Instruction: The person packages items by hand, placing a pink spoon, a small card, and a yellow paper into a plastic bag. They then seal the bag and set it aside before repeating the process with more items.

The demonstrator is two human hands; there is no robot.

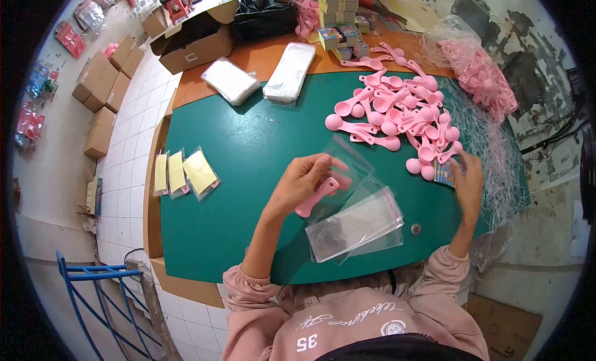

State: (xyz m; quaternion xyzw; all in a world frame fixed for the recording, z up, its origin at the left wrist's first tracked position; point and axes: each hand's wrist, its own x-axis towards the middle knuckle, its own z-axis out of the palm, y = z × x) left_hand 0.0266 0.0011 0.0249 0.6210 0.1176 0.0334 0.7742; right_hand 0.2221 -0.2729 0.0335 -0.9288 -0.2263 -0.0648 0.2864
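My left hand [310, 178] is closed on a clear plastic bag [347, 159], which is partly blurred. A pink spoon handle [320, 196] shows just below its fingers. At the right, my right hand [469, 178] has its fingers curled at a small printed card [444, 173], beside the pile of pink spoons [403, 109]. Whether the fingers grip the card is hard to see. Between the hands, a stack of clear bags [360, 224] lies fanned on the green table [230, 224].
Three filled packets [182, 173] lie at the left edge. Two stacks of clear bags [289, 72] lie at the back, near bundled cards [338, 36] and a cardboard box [197, 49]. Crumpled plastic [496, 168] covers the right edge. A round metal piece [416, 228] sits near the front.
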